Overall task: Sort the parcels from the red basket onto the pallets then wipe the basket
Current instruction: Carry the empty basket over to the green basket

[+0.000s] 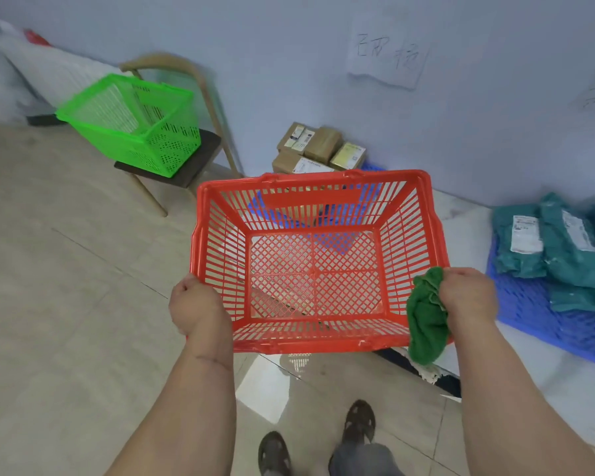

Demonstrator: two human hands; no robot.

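Observation:
The red basket [323,201] is held up in front of me, with nothing inside it. My left hand [194,305] grips its near left rim. My right hand [468,295] holds a green cloth [426,321] at the near right rim, the cloth hanging down over the corner. Several brown cardboard parcels [318,149] lie stacked by the wall on a blue pallet [371,165], mostly hidden behind the basket. Several dark green bagged parcels [560,249] lie on another blue pallet [543,314] at the right.
A green basket [134,121] sits tilted on a wooden chair [193,163] at the left. Paper sheets [389,53] with handwriting hang on the wall. White sacks [31,67] lean at the far left. My feet [316,438] stand on the tiled floor.

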